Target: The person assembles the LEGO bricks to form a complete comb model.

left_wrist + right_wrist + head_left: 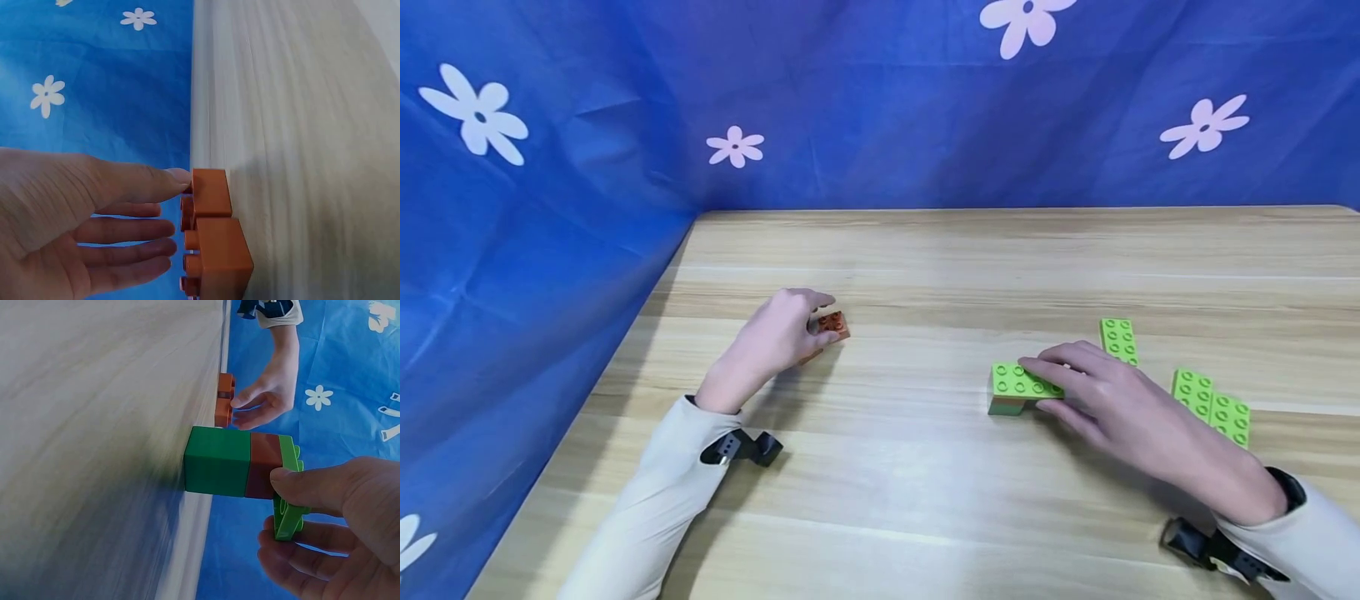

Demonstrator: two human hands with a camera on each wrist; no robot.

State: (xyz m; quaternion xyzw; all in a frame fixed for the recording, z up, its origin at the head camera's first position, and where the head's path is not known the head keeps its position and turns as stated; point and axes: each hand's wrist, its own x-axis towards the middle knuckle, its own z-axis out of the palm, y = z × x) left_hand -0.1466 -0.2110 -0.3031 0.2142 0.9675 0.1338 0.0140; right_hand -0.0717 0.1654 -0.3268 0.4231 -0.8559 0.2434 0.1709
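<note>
My left hand is at two orange-brown bricks standing side by side on the table at the left. In the left wrist view its thumb tip comes right at the studs of the farther brick, and the other fingers extend loosely beside the studs. On the right, my right hand pinches a light green studded plate between thumb and fingers. That plate lies atop a stack, with a brown brick under it and a dark green brick at the bottom. One end of the plate overhangs the stack.
Beyond the right hand lies a light green plate. Two more light green plates, one beside the other, lie further right. A blue cloth with white flowers borders the wooden table at the back and left.
</note>
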